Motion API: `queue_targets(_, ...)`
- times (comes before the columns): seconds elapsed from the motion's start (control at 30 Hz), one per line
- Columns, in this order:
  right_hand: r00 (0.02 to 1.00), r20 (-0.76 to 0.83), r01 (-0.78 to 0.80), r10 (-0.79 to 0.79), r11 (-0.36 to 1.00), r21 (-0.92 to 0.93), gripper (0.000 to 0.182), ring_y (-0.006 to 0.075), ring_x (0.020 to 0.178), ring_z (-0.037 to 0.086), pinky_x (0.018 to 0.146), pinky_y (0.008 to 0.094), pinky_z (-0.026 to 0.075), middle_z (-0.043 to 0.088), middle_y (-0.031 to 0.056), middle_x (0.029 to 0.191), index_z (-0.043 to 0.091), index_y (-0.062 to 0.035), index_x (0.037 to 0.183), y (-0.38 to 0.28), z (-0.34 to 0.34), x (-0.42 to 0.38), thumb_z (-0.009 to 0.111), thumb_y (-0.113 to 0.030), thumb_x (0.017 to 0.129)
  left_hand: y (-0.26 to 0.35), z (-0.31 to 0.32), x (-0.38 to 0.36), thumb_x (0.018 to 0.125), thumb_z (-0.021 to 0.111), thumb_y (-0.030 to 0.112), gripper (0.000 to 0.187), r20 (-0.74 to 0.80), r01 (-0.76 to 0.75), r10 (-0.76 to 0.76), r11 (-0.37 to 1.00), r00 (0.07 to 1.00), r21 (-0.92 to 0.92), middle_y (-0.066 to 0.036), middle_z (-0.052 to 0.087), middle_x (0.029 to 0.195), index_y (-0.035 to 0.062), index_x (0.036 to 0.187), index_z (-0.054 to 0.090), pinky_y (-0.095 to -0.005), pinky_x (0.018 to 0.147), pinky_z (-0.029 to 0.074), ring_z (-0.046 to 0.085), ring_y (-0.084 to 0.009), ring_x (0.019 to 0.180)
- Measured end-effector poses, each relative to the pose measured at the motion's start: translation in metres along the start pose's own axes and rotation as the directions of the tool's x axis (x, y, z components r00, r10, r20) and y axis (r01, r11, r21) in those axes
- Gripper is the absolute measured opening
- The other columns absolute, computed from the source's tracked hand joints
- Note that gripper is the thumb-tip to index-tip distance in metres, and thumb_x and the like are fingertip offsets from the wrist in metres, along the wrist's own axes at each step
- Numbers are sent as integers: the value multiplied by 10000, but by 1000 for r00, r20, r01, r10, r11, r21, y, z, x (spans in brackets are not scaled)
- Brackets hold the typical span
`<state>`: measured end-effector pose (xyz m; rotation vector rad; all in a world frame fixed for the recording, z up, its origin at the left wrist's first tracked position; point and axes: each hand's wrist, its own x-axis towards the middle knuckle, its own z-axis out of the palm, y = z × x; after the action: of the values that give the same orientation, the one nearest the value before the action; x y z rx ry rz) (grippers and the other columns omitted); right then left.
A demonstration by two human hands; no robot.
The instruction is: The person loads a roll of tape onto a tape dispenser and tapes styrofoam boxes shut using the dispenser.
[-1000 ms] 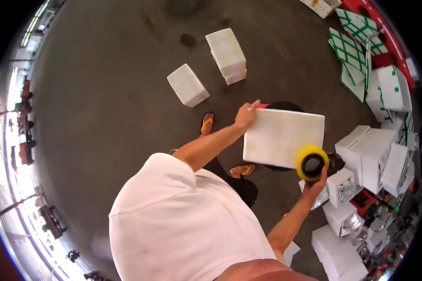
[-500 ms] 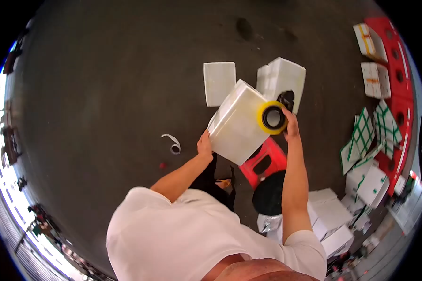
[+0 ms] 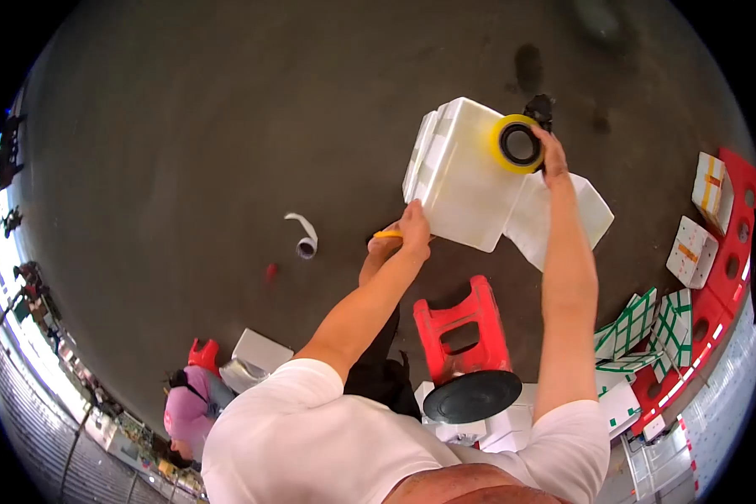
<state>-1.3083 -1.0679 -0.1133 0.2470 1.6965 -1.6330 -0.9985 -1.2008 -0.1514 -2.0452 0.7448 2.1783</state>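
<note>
In the head view, my right hand (image 3: 553, 159) is closed around a tape dispenser (image 3: 538, 110) carrying a wide yellow-edged roll of tape (image 3: 502, 155), which lies against the upper right of a white foam box (image 3: 466, 181). The lower left corner of that box is gripped by my left hand (image 3: 414, 228); its fingertips are partly hidden. The box is tilted, with strips of tape showing along its left side. Another white foam box (image 3: 575, 214) stands on the floor behind it at the right, partly covered by my right forearm.
A red stool (image 3: 460, 323) with a round black top (image 3: 472, 396) stands near my legs. A small tape roll (image 3: 307, 247) lies on the floor to the left. Foam boxes (image 3: 691, 252) line a red barrier (image 3: 735, 227) at right. A person in pink (image 3: 187, 412) is at lower left.
The foam box, the tape dispenser and both hands have moved up and slightly right in view. The white panel that lay separately at the box's left no longer shows apart from it.
</note>
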Motion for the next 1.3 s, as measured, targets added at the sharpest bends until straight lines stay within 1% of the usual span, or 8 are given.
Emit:
queue_targets(0.4, 961, -270, -87, 65, 994, -73, 461, 180, 957, 613, 821, 309, 489, 658, 78, 1038, 586, 22, 1154, -1, 30, -17, 688, -279, 819, 7, -13, -15, 967, 452, 368, 437, 54, 86, -88, 995, 995, 45, -88, 525, 1294, 130, 1333, 472, -506, 868, 493, 539, -302, 1114)
queue_targets(0.57, 816, -553, 94, -165, 984, -154, 399, 195, 654, 572, 607, 369, 485, 626, 70, 762, 624, -20, 961, 36, 17, -171, 753, -320, 734, 23, -27, -37, 970, 362, 383, 503, 665, 218, -314, 949, 678, 226, -217, 532, 1226, 40, 1331, 431, -523, 941, 453, 549, -383, 1062)
queue_targets(0.6, 782, -616, 47, -94, 995, -92, 500, 214, 767, 587, 697, 378, 492, 629, 113, 868, 581, 9, 1031, 37, 31, -230, 765, -335, 718, 31, -57, -39, 985, 348, 397, 528, 282, 7, -191, 838, 940, 546, -245, 520, 1235, 36, 1365, 412, -494, 985, 431, 547, -382, 1077)
queue_targets(0.73, 687, -726, 55, -21, 998, 23, 724, 321, 1042, 593, 915, 399, 452, 615, 216, 1085, 511, 32, 1200, 86, 59, -441, 776, -413, 694, 98, -168, 6, 978, 482, 379, 338, 293, -97, -601, 336, 744, 937, -23, 544, 696, 94, 813, 556, -283, 551, 440, 538, -160, 641)
queue_targets(0.87, 277, -889, -461, 364, 862, 210, 868, 404, 1107, 561, 938, 441, 450, 578, 247, 1189, 532, -8, 1225, 203, 116, -682, 753, -607, 636, 161, -152, -70, 943, 548, 368, 280, -6, -350, -451, -702, 893, 620, -30, 548, 776, 102, 852, 545, -293, 585, 438, 504, -156, 664)
queue_targets(1.03, -587, -155, 509, 794, 512, 692, 543, 225, 620, 621, 605, 353, 508, 612, 90, 622, 659, 2, 941, 332, 340, -882, 765, -469, 692, 64, 18, -107, 939, 569, 327, 255, 213, -516, -472, -747, 856, 418, -45, 570, 921, 90, 1023, 530, -293, 662, 458, 541, -160, 782)
queue_targets(1.17, -377, -7, 925, 926, 376, -59, 652, 165, 975, 599, 787, 347, 507, 620, 89, 1095, 583, -38, 1203, 421, 550, -878, 766, -434, 718, -63, 106, -176, 936, 586, 295, 318, 486, -718, -531, -558, 694, 416, -56, 586, 1038, 79, 1159, 518, -294, 724, 474, 571, -164, 877)
queue_targets(1.3, -230, 459, 948, 858, 91, 304, 584, 199, 862, 631, 764, 343, 520, 649, 104, 996, 624, 15, 1123, 527, 733, -730, 747, -413, 745, -191, 117, -299, 932, 603, 262, 423, 690, -925, -615, -232, 380, 303, -68, 603, 1154, 69, 1296, 505, -294, 786, 490, 601, -167, 972)
